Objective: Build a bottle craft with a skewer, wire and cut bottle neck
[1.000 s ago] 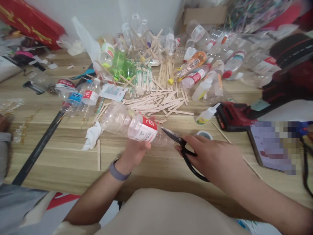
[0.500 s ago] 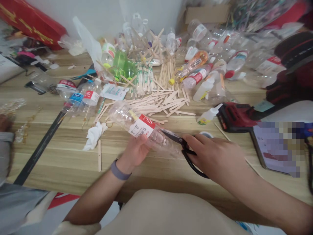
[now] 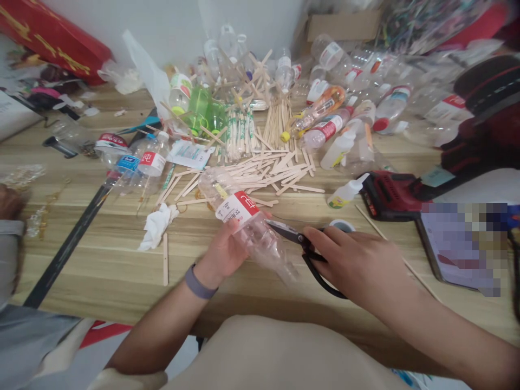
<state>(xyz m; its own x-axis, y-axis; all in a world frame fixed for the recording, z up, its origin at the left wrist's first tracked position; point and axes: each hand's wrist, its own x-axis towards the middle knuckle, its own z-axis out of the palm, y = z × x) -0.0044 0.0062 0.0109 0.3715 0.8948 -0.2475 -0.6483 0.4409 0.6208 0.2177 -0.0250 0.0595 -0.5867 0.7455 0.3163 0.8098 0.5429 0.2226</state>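
A clear plastic bottle [image 3: 266, 238] with a red and white label lies tilted in my left hand [image 3: 225, 249], which is closed around its middle. Its neck points down to the right, toward me. My right hand [image 3: 353, 260] grips black-handled scissors [image 3: 290, 234], fingers in the loops. The scissor blades lie against the bottle's side just past the label; whether they have pierced the plastic I cannot tell. Beyond the bottle is a loose pile of flat wooden sticks [image 3: 280, 170]. A crumpled white tissue [image 3: 158, 226] and one wooden stick [image 3: 166, 260] lie left of my left hand.
Bottles crowd the back, among them green ones [image 3: 200, 108]. Small glue bottles [image 3: 345, 192], a red and black power tool [image 3: 392, 195] and a phone [image 3: 455, 249] are on the right. A black strip [image 3: 67, 244] crosses the left side, near another person's hand [image 3: 10, 201].
The bottle has turned in my left hand: its neck end has swung down toward me and its base has shifted right. My right hand with the scissors has barely moved.
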